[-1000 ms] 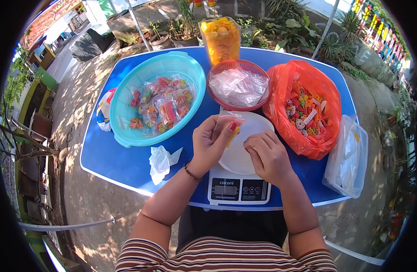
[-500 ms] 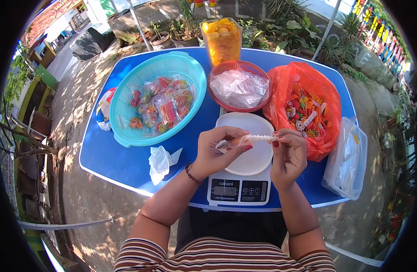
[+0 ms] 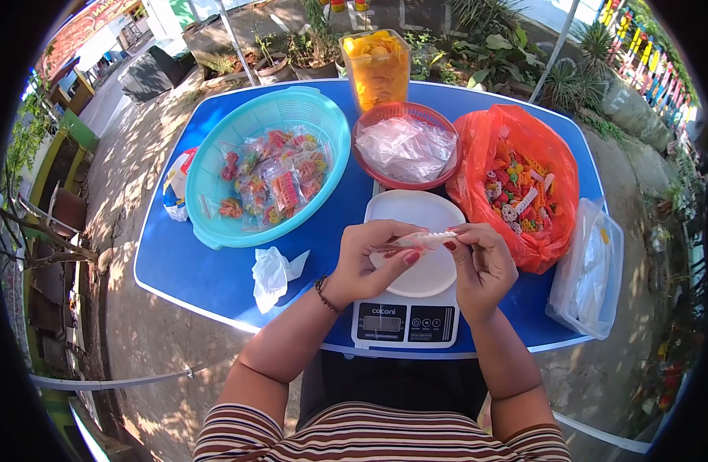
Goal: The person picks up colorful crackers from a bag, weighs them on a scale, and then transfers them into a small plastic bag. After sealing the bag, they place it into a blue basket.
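Observation:
Over the scale's white round plate (image 3: pixel 427 277), my left hand (image 3: pixel 369 262) is closed on a small clear plastic bag (image 3: pixel 409 241). Between thumb and fingers, my right hand (image 3: pixel 483 266) pinches a white strip with a ridged edge (image 3: pixel 444 236), part of it at the bag's mouth. The fingertips of both hands almost meet. Below them sits the kitchen scale (image 3: pixel 405 324), its display too dim to read. To the right, an orange-red plastic bag (image 3: pixel 477 162) stands open, full of colourful ridged pieces (image 3: pixel 519 189).
A turquoise basket (image 3: pixel 208 177) at the left holds several filled small bags. Behind the scale, a red basket (image 3: pixel 363 158) carries clear bags. A yellow-filled tub (image 3: pixel 377 73) stands at the back. A clear container (image 3: pixel 592 285) is at right; crumpled white tissue (image 3: pixel 273 279) lies at left.
My hands have drawn closer together, the right one shifting slightly left. Less of the white strip shows between them, and more of it lies within the small bag.

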A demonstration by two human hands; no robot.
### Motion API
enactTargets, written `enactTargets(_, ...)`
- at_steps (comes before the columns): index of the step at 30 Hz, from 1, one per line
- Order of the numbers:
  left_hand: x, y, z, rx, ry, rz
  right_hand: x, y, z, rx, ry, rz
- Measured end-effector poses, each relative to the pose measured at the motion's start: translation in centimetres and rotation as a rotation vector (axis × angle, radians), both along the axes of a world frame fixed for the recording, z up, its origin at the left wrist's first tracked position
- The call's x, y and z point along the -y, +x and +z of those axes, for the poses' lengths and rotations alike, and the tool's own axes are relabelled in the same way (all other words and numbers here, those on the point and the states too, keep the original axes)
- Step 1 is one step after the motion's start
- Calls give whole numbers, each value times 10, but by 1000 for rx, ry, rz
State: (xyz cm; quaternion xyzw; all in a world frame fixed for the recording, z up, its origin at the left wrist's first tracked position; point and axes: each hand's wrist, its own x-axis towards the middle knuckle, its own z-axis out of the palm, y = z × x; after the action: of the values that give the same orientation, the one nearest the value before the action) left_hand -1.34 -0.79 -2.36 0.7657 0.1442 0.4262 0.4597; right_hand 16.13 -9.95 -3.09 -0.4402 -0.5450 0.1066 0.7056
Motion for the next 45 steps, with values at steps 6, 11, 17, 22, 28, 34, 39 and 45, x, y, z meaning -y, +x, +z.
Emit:
enactTargets(6, 3, 1, -2, 14, -104, 1, -3, 0, 10, 315, 18, -23)
enactTargets(11, 4, 1, -1, 40, -124, 18, 0, -6, 15, 417, -91, 1)
enactTargets(17, 0, 2, -2, -4, 50, 64, -3, -2, 18, 518, -111, -22)
enactTargets(22, 2, 7, 2, 2, 454, 163, -3, 1, 9, 459, -50, -69)
enactTargets(28, 2, 6, 2, 37, 482, 194, -2, -3, 19, 305, -14, -45)
enactTargets(34, 4, 6, -1, 66, 410, 187, -2, 2, 9, 327, -17, -20)
enactTargets(39, 3, 4, -5, 51, 392, 157, -1, -4, 14, 294, -19, -59)
enactTargets(45, 5, 5, 2, 101, 366, 150, 1, -1, 14, 403, -16, -50)
